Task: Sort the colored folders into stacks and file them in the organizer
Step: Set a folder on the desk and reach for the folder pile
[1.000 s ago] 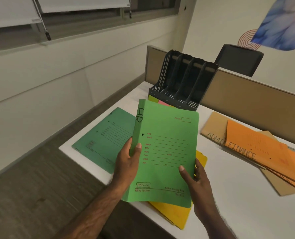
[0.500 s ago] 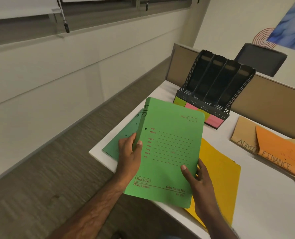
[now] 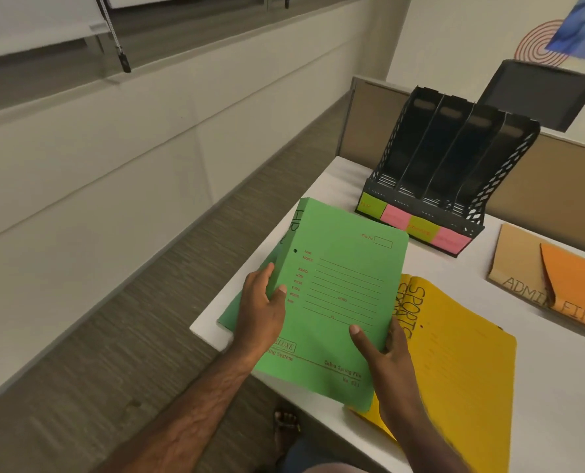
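Note:
Both hands hold a light green folder marked HR over the table's left corner. My left hand grips its spine edge and my right hand grips its lower right edge. A darker green folder lies under it, mostly hidden. Yellow folders marked SPORTS lie to the right. A brown ADMIN folder and an orange FINANCE folder lie at the far right. The black organizer, with four slots and green and pink labels, stands at the back.
The white table ends at a corner near my left hand, with grey floor beyond. A tan partition runs behind the organizer, and a dark chair back rises past it. My foot shows below the table edge.
The view has swung left and closer. The green HR folder has come down and left, now over the darker green folder, and the yellow SPORTS folders are more exposed.

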`<state>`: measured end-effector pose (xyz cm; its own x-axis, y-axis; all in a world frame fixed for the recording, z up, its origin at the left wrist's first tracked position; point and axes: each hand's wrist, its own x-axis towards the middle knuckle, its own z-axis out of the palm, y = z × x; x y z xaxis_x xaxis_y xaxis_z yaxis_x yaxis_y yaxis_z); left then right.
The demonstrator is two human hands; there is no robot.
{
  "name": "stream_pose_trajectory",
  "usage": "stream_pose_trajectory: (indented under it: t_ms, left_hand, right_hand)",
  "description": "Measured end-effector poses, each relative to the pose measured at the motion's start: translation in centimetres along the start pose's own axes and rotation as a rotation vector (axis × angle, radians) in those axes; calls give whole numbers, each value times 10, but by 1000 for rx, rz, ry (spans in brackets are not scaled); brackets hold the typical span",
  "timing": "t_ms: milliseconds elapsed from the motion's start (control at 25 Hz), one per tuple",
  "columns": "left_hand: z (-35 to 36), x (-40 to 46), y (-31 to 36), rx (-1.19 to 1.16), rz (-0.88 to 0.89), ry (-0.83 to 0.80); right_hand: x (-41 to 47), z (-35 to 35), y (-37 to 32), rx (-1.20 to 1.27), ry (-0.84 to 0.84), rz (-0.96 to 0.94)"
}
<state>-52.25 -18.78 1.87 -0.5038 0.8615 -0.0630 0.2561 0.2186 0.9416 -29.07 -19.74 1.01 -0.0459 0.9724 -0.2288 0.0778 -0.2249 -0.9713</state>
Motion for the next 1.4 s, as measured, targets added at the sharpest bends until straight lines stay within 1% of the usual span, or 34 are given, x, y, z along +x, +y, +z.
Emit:
stream_pose_trajectory:
  t_ms: [160, 320, 480, 600, 720, 1000, 1120, 1200, 1280, 1400]
  left_hand:
    - [2, 38, -8, 83, -36, -70]
    - [9, 71, -18, 164, -99, -157]
    - [12, 93, -31, 238, -173, -209]
    - [8, 103, -42, 278, -182, -245]
    - [4, 109, -47, 271, -190, -290]
    - [-12, 117, -49, 229, -172, -402]
    - [-21, 117, -48, 242, -138, -460]
    - [-30, 115, -48, 245, -113, -485]
    - [-32, 111, -47, 255, -69, -475]
    - [-35, 91, -44, 295, 16, -463]
  right_hand:
    - [22, 22, 4, 3, 34, 51]
    - [40, 43, 9, -20, 46, 104]
    - [56, 60, 16, -39, 60, 184]
    - [61, 70, 20, -71, 51, 185]
    - [62, 78, 26, -130, 82, 184]
    - [55, 99, 36, -303, 220, 163]
    - [51, 105, 38, -332, 261, 156]
    - [45, 110, 34, -343, 286, 192]
    - [40, 111, 30, -340, 294, 211]
    - [19, 111, 26, -349, 341, 182]
